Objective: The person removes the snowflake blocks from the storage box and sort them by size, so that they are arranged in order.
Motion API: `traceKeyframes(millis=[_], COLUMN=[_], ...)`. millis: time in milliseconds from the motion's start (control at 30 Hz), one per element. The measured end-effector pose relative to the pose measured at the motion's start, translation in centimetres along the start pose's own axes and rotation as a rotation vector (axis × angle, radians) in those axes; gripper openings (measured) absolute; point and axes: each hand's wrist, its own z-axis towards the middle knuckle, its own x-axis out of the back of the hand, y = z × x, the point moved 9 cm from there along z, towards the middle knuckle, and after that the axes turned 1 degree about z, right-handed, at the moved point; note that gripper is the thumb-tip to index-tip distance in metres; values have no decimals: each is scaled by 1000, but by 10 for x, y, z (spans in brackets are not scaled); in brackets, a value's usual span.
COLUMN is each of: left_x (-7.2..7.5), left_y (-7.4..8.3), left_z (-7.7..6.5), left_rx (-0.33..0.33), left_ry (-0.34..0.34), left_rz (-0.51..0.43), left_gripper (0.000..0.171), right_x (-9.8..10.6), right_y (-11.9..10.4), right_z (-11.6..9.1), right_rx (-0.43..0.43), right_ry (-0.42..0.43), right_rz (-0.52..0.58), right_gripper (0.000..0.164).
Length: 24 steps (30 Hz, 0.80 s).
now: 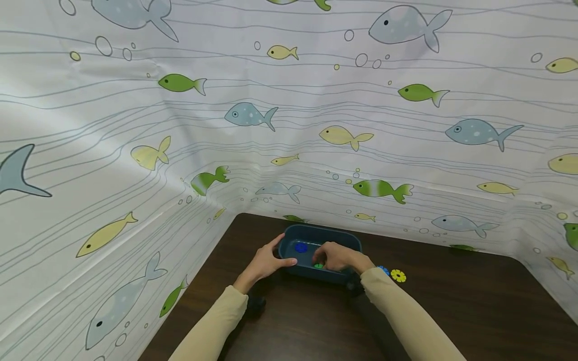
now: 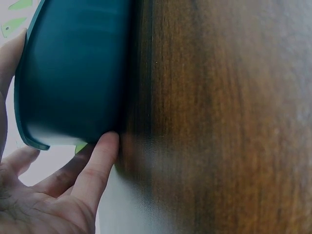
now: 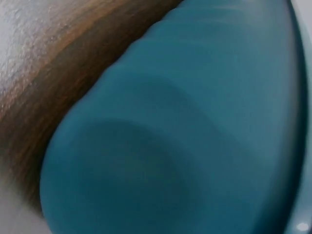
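Observation:
A dark teal plastic tub (image 1: 349,240) stands on the table, its wall filling much of both wrist views. My left hand (image 1: 264,260) holds its left end, thumb over the near rim and fingers spread along the end wall; in the left wrist view a fingertip (image 2: 111,141) touches low on the tub (image 2: 73,73). My right hand (image 1: 336,256) reaches down inside with bent fingers, beside a green notched plastic disc (image 1: 318,265). Whether the fingertips pinch that disc is hidden. Farther left in the tub lies a blue notched disc (image 1: 301,247). Only the tub wall (image 3: 195,97) shows clearly in the right wrist view.
On the dark wooden table (image 1: 307,321), right of the tub, lie a yellow notched disc (image 1: 398,276) and a blue disc (image 1: 384,269) partly covered by my right forearm. A white fish-print sheet (image 1: 307,110) rises behind and at the left of the table.

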Motion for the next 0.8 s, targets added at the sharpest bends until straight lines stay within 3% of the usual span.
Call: traceKeyframes(millis=[200,433,633,800], left_x=[0,-2,-3,1], left_y=[0,2,3,1], left_z=[-1,-3,-3,-2], left_rx=[4,-1,-6,1], left_ry=[8,6,1,11], left_rz=[5,16,14,14], left_gripper=[100,100,100,101], right_x=[-2,-3,3,14], right_y=[3,10,17,13], right_z=[-3,-5,-9,-14], right_rx=[-18,-31,-3,21], right_ry=[-41,-35,38,123], right_rz=[36,38,25,43], right_gripper=[46,40,24,21])
